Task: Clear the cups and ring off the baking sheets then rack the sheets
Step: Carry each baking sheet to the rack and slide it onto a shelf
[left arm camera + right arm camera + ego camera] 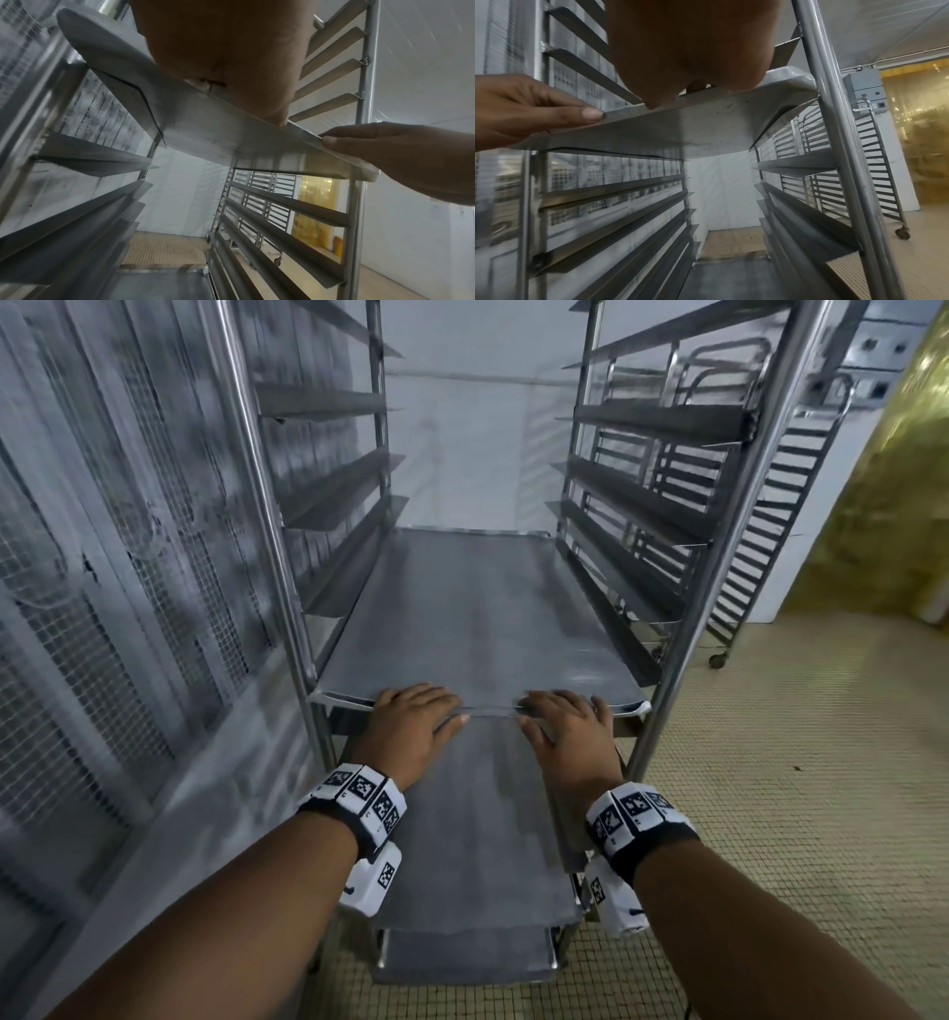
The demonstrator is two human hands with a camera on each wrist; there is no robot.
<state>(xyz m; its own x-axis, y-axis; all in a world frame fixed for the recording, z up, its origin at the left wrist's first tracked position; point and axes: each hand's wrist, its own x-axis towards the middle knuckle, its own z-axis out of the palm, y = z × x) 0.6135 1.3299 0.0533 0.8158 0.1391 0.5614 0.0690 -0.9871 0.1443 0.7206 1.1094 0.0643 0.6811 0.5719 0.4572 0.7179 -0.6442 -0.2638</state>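
Pressing the front rim of the baking sheet (477, 618) with left hand (405, 726) and right hand (565, 737), fingers spread flat on top, thumbs against the edge; resting on the runners (611, 608) of the rack (719, 546), almost fully in. Likely to skew and jam under uneven pushing, or to nip fingertips.

Dim cool light, warm yellow glow at right, blurred edges, wide-angle bending
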